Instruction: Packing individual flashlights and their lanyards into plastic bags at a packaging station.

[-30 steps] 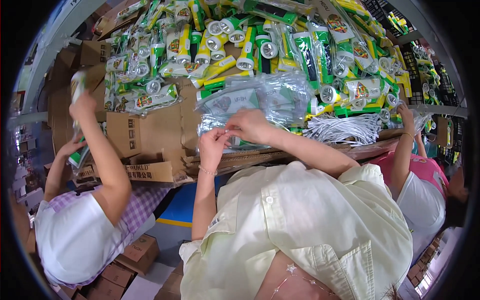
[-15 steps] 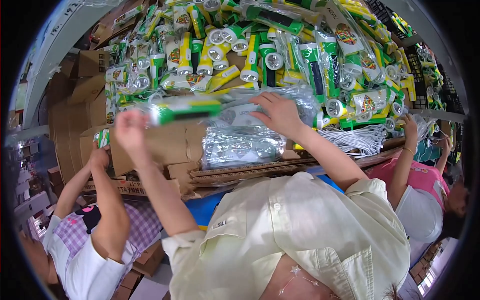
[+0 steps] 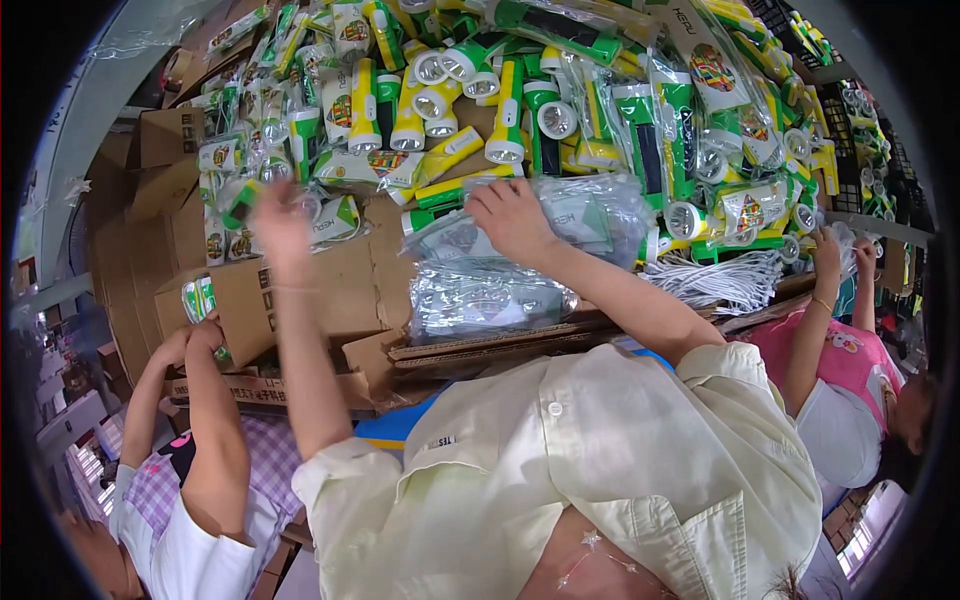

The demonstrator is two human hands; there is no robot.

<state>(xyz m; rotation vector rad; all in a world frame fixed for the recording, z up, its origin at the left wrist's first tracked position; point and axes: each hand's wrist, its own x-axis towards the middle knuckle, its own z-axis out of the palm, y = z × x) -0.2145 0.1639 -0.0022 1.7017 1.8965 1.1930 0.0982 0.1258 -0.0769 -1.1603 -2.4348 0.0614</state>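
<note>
My left hand [image 3: 280, 215] is stretched out and blurred over a flattened cardboard box [image 3: 320, 290], just below packaged green and yellow flashlights [image 3: 365, 165]. Its fingers are spread and nothing is in it. My right hand [image 3: 512, 215] lies on a stack of clear plastic bags [image 3: 490, 295], fingers curled on the top bag [image 3: 590, 215]. Behind both hands rises a large heap of green and yellow flashlights [image 3: 520, 90], some bagged and some loose.
On my left, a person in a checked shirt [image 3: 160, 500] holds a green flashlight pack [image 3: 200, 297] in raised hands. To the right, a person in pink [image 3: 840, 350] reaches toward a bundle of white cords [image 3: 720, 280]. Cardboard boxes [image 3: 150, 180] stack up on the left.
My left hand held a bagged green flashlight half a second ago; now it is empty and has swung right toward the heap. My right hand stays on the bag stack.
</note>
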